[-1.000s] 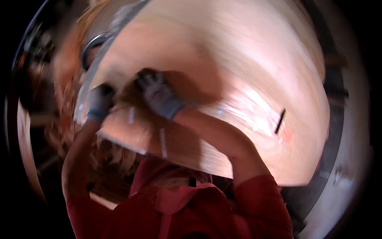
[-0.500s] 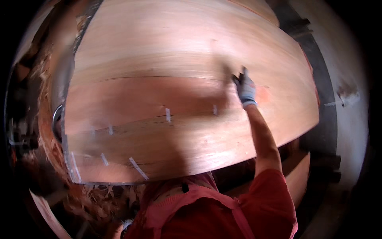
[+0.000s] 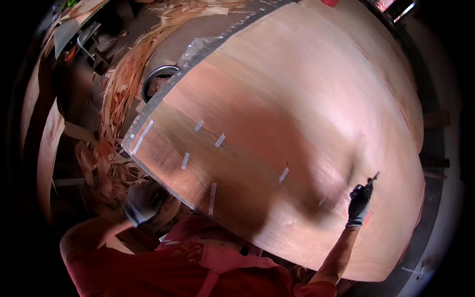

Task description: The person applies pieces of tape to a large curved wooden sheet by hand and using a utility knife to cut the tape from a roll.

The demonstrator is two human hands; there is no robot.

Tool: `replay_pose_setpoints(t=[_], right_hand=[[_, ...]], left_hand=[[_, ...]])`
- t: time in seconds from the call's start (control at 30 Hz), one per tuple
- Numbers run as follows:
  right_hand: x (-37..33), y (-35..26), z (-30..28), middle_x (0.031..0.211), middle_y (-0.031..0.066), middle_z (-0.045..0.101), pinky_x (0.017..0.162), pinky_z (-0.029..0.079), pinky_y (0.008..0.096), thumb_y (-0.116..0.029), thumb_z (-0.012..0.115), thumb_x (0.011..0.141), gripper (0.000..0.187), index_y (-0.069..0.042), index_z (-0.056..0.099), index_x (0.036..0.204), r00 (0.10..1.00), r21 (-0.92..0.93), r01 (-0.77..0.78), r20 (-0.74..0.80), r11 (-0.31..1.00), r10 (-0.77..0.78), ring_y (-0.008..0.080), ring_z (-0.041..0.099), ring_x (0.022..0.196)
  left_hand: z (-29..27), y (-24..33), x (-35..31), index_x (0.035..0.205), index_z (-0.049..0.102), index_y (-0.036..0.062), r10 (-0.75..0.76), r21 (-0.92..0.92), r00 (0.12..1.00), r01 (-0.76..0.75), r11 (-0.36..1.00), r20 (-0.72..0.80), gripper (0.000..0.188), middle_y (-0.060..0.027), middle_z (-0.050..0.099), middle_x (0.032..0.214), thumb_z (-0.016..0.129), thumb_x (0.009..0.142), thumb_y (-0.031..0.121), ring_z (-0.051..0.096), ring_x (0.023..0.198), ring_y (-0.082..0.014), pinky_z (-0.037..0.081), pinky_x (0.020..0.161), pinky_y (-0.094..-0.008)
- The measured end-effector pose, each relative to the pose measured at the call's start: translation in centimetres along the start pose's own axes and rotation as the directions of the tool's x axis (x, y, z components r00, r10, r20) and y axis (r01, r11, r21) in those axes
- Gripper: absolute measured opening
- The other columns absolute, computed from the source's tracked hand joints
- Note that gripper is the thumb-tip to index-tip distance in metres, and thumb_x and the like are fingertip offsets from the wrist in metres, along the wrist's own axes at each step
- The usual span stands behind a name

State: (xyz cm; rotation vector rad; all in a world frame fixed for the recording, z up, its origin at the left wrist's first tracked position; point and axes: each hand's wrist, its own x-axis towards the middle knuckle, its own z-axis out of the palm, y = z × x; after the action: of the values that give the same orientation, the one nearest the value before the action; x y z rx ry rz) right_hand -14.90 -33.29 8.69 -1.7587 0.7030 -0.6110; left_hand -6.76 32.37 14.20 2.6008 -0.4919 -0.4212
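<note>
A broad sheet of wood veneer (image 3: 316, 123) covers the table before me, with pieces of white tape (image 3: 220, 140) along its seams. Over its right part, my right hand (image 3: 359, 203) in a grey and black glove is closed round a thin dark tool (image 3: 374, 176) whose tip points away from me; its exact kind is too small to make out. My left hand (image 3: 143, 204), gloved too, is beside the near left edge of the table, low and smeared by motion. Whether it holds anything cannot be seen.
Wood veneer scraps (image 3: 126, 79) lie heaped on the floor to the left. A round metal-rimmed container (image 3: 148, 84) stands against the table's left edge. Upright veneer sheets (image 3: 49, 148) are farther left. A pale wall or floor strip (image 3: 448, 198) runs along the right.
My view has turned, so the table now slants down to the right. My left hand has come up from the lower edge toward the table's near left edge. The thin tool now shows clearly.
</note>
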Motion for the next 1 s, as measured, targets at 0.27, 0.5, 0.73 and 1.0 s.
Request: replay_pose_setpoints(t=[0.27,0.5,0.73,1.0], right_hand=[[1.1,-12.9,20.4,0.093,0.0086,0.066,0.059,0.044,0.0249,-0.018,0.054,0.101,0.030,-0.003,0.055,0.127,0.857,0.324,0.089,0.457,0.942,-0.239,0.0119,0.057,0.070],[-1.9,-20.6,31.8,0.084,0.0058,0.060,0.059,0.042,0.0220,-0.013,0.052,0.097,0.035,0.001,0.053,0.129,0.756,0.284,0.242,0.544,0.928,-0.364,0.0107,0.055,0.070],[1.7,-17.1,44.5,0.087,0.0116,0.067,0.063,0.049,0.0351,-0.016,0.053,0.098,0.032,-0.009,0.056,0.130,0.553,-0.109,0.542,0.793,0.833,-0.256,0.0227,0.062,0.069],[4.8,-11.9,54.1,0.096,0.0170,0.071,0.072,0.052,0.0500,-0.029,0.052,0.098,0.038,-0.019,0.051,0.136,0.455,-0.283,0.812,0.855,0.510,-0.250,0.0411,0.066,0.084]], left_hand=[[0.4,-1.9,27.1,0.128,0.055,0.0087,0.229,0.187,0.831,-0.153,0.970,-0.508,0.042,-0.0138,0.059,0.129,0.061,0.092,0.031,0.059,0.110,-0.0365,0.045,0.099,-0.0434],[5.6,-6.2,36.0,0.135,0.050,0.0043,0.121,0.228,0.810,0.015,0.974,-0.573,0.060,-0.0172,0.046,0.145,0.050,0.095,0.049,0.041,0.137,-0.0357,0.023,0.117,-0.0499],[4.8,-5.5,35.7,0.143,0.044,0.0036,0.106,0.196,0.866,-0.010,0.981,-0.488,0.067,-0.0177,0.038,0.152,0.048,0.096,0.051,0.032,0.142,-0.0369,0.017,0.119,-0.0518],[4.8,-5.5,35.7,0.146,0.040,0.0052,0.107,0.146,0.846,-0.034,0.989,-0.523,0.069,-0.0178,0.035,0.154,0.048,0.096,0.053,0.030,0.144,-0.0351,0.015,0.120,-0.0514]])
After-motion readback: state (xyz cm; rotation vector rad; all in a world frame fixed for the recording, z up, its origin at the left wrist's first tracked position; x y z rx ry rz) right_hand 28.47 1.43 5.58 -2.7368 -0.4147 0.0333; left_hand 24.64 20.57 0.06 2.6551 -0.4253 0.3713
